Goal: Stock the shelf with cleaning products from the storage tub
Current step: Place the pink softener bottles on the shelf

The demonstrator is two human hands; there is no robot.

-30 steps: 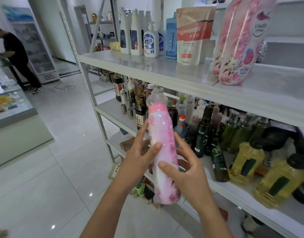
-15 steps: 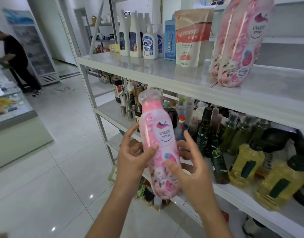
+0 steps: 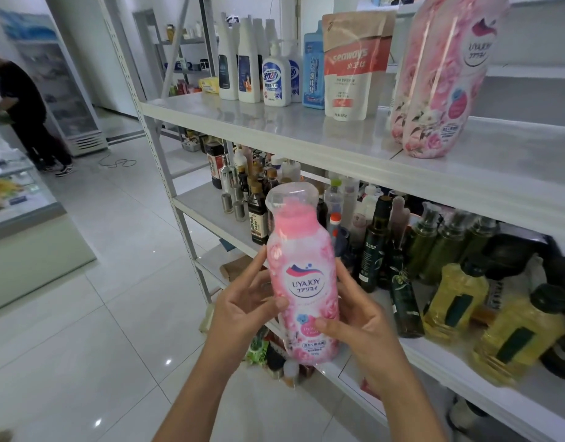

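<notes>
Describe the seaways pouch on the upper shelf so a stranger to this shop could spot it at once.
Look at the white rack's upper shelf, where the cleaning products stand. Between the blue bottle and the tall pink bottles stands the pouch. Unlike the bottles beside it, it is a soft bag, brown above, with a red band reading seaways.

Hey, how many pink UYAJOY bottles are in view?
3. One pink bottle is held between the left hand and right hand. Two more stand on the top shelf at the right: a front bottle and a rear bottle partly behind it. Others may be hidden.
</notes>
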